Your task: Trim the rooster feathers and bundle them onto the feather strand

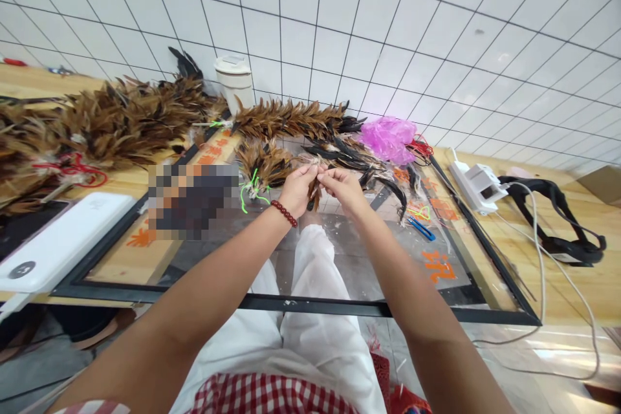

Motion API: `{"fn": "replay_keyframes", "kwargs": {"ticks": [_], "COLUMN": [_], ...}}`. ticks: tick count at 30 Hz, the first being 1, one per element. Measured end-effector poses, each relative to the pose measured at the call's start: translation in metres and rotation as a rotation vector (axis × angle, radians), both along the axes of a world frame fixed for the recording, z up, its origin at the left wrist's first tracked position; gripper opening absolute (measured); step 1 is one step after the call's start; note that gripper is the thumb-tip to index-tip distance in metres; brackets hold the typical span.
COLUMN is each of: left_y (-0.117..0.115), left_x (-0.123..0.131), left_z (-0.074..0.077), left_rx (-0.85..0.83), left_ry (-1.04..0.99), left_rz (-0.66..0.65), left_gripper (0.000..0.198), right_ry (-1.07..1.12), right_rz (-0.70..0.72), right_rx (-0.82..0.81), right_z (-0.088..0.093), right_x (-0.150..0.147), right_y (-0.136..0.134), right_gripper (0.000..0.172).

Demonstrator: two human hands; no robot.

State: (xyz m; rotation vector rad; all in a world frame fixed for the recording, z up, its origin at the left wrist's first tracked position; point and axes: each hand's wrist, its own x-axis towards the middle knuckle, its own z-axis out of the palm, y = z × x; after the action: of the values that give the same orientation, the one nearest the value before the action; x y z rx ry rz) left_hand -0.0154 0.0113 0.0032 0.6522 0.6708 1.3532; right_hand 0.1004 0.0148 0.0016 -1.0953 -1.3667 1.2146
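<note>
My left hand (297,186), with a red bead bracelet on the wrist, and my right hand (343,186) meet above a glass tabletop (339,265). Both pinch a small bunch of brown and black feathers (314,193) held between them. A tuft of brown feathers tied with green string (262,168) lies just left of my left hand. Loose black feathers (354,158) lie right behind my right hand.
Big heaps of brown feathers (111,119) with red cord lie at the left. A feather garland (291,118), a white cup (235,81) and a pink plastic bag (388,139) stand at the back. Blue scissors (421,228), a white power strip (478,186), cables and a white power bank (63,239) are around.
</note>
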Motion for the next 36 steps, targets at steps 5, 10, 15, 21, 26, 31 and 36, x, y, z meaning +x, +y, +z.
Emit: {"fn": "replay_keyframes", "kwargs": {"ticks": [5,10,15,21,26,31,36], "left_y": [0.003,0.003,0.001,0.003,0.003,0.0,-0.003], "left_x": [-0.006,-0.008,-0.007,-0.008,-0.003,0.004,0.005], "left_z": [0.002,0.002,0.005,0.003,-0.002,-0.002,0.001], "left_rx": [-0.102,-0.162,-0.214,-0.18,-0.103,0.021,0.032], "left_ry": [-0.111,-0.146,-0.13,-0.166,-0.095,-0.049,-0.013], "left_rz": [0.015,0.003,0.002,0.02,0.027,0.037,-0.013], "left_gripper": [0.016,0.018,0.019,0.021,0.014,0.006,0.006], "right_ry": [-0.408,-0.639,-0.932,-0.466,0.127,0.323,0.358], "right_rz": [-0.221,-0.1,0.145,0.043,0.005,-0.01,-0.053], "right_rx": [0.183,0.642,0.842,0.651,0.199,-0.007,-0.069], "right_z": [-0.006,0.005,0.011,0.013,0.01,-0.002,-0.001], "right_x": [0.026,0.027,0.01,0.015,0.012,-0.002,-0.006], "right_y": [0.009,-0.004,-0.016,-0.008,-0.001,-0.001,-0.003], "right_gripper": [0.012,0.018,0.022,0.015,0.028,0.04,0.041]}}
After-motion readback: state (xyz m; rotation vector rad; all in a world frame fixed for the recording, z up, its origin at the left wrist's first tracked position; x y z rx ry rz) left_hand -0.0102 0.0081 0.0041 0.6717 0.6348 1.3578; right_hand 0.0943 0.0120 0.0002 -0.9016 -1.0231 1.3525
